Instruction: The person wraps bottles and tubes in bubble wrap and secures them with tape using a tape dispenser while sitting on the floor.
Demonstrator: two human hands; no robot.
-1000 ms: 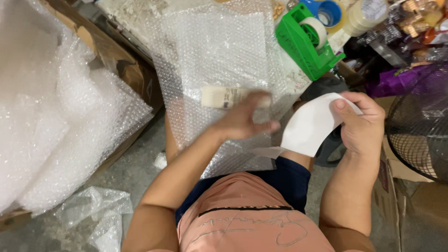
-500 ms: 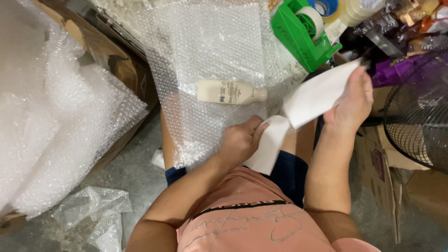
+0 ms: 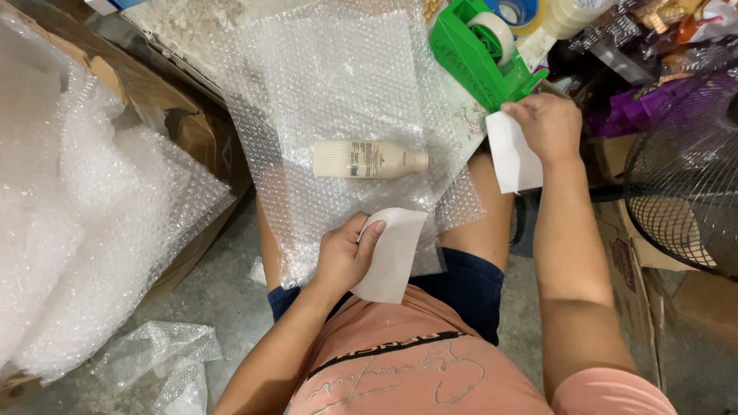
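Note:
A cream bottle (image 3: 367, 159) lies on its side on a sheet of bubble wrap (image 3: 338, 84) spread over my lap. My left hand (image 3: 346, 253) holds a white paper piece (image 3: 394, 257) at the near edge of the wrap. My right hand (image 3: 544, 123) holds a second white paper piece (image 3: 511, 157) out to the right, just below a green tape dispenser (image 3: 473, 54). The two papers are apart.
A large heap of bubble wrap (image 3: 84, 223) fills an open cardboard box (image 3: 192, 131) at left. Tape rolls (image 3: 565, 14) sit at the back. A black wire fan (image 3: 684, 177) stands at right. Scraps of plastic (image 3: 165, 353) lie on the grey floor.
The white paper has come apart into two pieces. My right hand moved up and right toward the tape dispenser; my left hand stayed low with its piece. The bottle lies uncovered on the wrap.

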